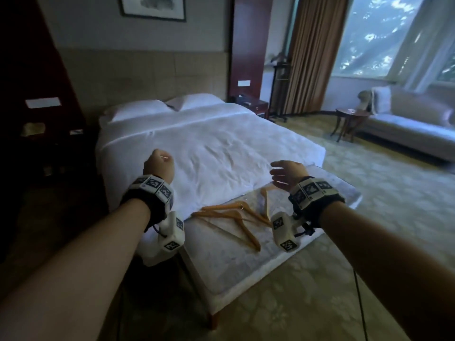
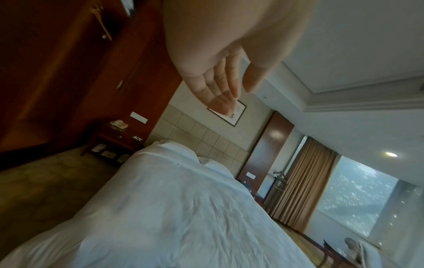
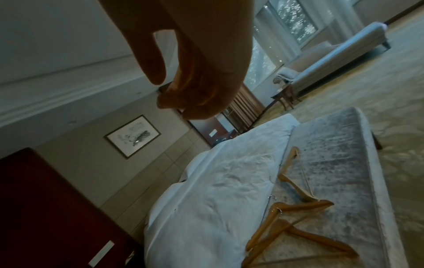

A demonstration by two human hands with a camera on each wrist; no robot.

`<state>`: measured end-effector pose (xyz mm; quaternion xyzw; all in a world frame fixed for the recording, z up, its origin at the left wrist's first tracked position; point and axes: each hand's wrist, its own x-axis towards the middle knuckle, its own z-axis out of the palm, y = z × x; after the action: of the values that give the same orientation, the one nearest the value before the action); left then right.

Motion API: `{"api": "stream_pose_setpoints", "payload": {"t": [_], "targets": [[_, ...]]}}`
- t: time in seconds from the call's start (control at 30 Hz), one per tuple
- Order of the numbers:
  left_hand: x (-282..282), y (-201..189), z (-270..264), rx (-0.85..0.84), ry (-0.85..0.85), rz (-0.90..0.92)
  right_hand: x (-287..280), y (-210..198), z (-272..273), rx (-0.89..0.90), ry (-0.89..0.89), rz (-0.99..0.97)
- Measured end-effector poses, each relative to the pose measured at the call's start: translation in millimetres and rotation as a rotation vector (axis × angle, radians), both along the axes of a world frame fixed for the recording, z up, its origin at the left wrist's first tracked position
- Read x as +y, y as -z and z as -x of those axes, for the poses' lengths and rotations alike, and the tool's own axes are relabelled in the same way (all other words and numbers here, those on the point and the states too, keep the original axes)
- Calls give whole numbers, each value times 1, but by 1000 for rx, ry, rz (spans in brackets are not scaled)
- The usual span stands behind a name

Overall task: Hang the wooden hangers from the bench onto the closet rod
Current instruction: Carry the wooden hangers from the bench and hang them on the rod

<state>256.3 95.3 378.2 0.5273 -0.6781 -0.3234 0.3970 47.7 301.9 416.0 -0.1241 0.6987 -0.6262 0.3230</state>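
We stand at the foot of a hotel bed (image 1: 209,143) with both hands raised and empty over the padded bench that serves as our tabletop (image 1: 246,262). The wooden hangers (image 1: 236,217) lie on that tabletop in a loose, overlapping heap at the end nearest the bed's foot, their arms crossed over one another and at least one metal hook showing between them in the right wrist view. None has been lifted yet, so we judge the task to be at its very start.

Our left hand (image 1: 158,164) hovers above the white bedding, just beyond the tabletop's near corner. The head view suggests curled fingers, but the left wrist view shows them nearly straight and held together, with the thumb apart and nothing in the palm. Our right hand (image 1: 286,174) hangs above the far part of the hanger heap, fingers loosely curled and relaxed, thumb spread, holding nothing. Its place over the heap looks like the readier of the two for a first reach, which is probably why it sits lower and closer to the wood.

The crossed arms matter: pulling one hanger may drag its neighbours along the tabletop, so the topmost piece seems the sensible first pick.

The closet rod is not clearly in view. Dark red wooden panelling (image 2: 57,63) stands well to the left of the bed, and a pale shape hangs inside it, but we cannot tell what it is.
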Motion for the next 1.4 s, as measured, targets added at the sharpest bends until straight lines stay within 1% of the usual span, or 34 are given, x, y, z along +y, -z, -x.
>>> {"api": "stream_pose_setpoints", "payload": {"t": [0.17,0.3,0.43,0.6,0.73,0.87,1.0,1.07,1.2,1.3,1.4], "targets": [[-30,44,72,-93,138,-110,-19,41,55,-24,97,-81],[-51,75,124,-131,185,-155,-41,79,105,-52,103,-143],[-82,112,180,-173,172,-205,-77,125,176,-91,89,-226],[-124,148,253,-214,75,-273,-128,167,266,-114,58,-293],[-138,175,316,-184,81,-345,-161,201,319,-124,33,-353],[-142,210,361,-176,117,-413,-184,244,352,-132,-29,-449],[-154,262,383,-236,139,-437,-203,306,370,-115,-74,-531],[-159,298,388,-257,150,-451,-212,344,374,-86,-101,-585],[-169,378,390,-244,139,-511,-232,421,377,-62,-176,-698],[-178,431,389,-232,140,-577,-246,472,381,-14,-199,-700],[-191,474,386,-276,140,-607,-262,515,387,69,-170,-723]]}}
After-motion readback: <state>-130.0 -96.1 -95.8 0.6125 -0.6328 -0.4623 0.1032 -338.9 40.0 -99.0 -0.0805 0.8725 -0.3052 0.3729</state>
